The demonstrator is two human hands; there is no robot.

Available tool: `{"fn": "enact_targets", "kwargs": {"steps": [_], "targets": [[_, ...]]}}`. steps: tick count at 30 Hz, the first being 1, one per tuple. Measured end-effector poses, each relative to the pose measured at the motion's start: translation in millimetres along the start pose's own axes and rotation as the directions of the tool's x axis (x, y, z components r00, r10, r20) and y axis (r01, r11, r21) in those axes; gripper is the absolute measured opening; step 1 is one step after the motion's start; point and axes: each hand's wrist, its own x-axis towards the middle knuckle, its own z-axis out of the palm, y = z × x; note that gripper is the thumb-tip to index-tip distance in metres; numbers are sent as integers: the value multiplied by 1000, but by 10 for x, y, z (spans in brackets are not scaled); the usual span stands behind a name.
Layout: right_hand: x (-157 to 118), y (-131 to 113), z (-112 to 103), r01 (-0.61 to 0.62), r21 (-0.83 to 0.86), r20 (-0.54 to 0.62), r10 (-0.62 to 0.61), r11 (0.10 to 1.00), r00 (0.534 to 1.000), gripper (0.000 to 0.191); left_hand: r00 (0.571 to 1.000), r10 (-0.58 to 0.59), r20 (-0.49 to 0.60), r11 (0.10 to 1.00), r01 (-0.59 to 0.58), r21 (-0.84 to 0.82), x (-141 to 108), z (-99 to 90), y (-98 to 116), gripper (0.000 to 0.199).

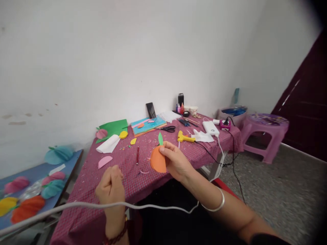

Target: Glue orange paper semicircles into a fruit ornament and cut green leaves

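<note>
My right hand (175, 159) pinches an orange paper fruit (158, 160) near its top, between thumb and fingers. The fruit is made of stacked, folded layers, with a green paper leaf (160, 139) standing up from it. Over the table's near left part, my left hand (111, 183) is closed in a fist, slightly blurred. Whether anything is inside the fist is hidden. Close to it lies a pink paper half-round (105, 162). A dark red pencil-like stick (137, 155) rests on the checked cloth (87, 190) between the hands.
A yellow glue gun (185, 137), black-handled scissors (168, 129) and a white power bank (211, 128) lie on the table. Coloured paper (114, 128) is at the back. A white cable (143, 206) crosses in front of me. Finished paper fruits (28, 208) sit on a blue board at left.
</note>
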Motion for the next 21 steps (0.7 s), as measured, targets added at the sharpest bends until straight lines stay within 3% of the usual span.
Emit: {"fn": "enact_targets", "kwargs": {"steps": [3, 5, 7, 11, 14, 17, 21], "targets": [[-3, 71, -40, 145, -173, -7, -148, 974, 989, 32, 968, -144, 206, 981, 166, -96, -27, 79, -98, 25], [-37, 123, -40, 258, -333, 46, -258, 907, 965, 25, 904, -175, 391, 950, 260, -176, -136, 194, -91, 31], [-77, 165, -44, 376, -475, 127, -360, 796, 924, 17, 850, -186, 494, 930, 314, -191, -281, 328, -67, 36], [-126, 212, -111, 604, -633, 310, -557, 483, 770, 13, 866, -226, 446, 901, 360, -244, -539, 516, -83, 30], [-147, 217, -168, 655, -654, 390, -573, 379, 721, 12, 882, -244, 402, 882, 374, -285, -628, 551, -139, 31], [-183, 171, -165, 600, -655, 356, -512, 459, 781, 13, 843, -239, 481, 825, 438, -357, -630, 548, -180, 30], [-235, 90, -129, 391, -590, 256, -295, 706, 920, 14, 700, -222, 679, 646, 627, -436, -602, 556, -212, 26]]}}
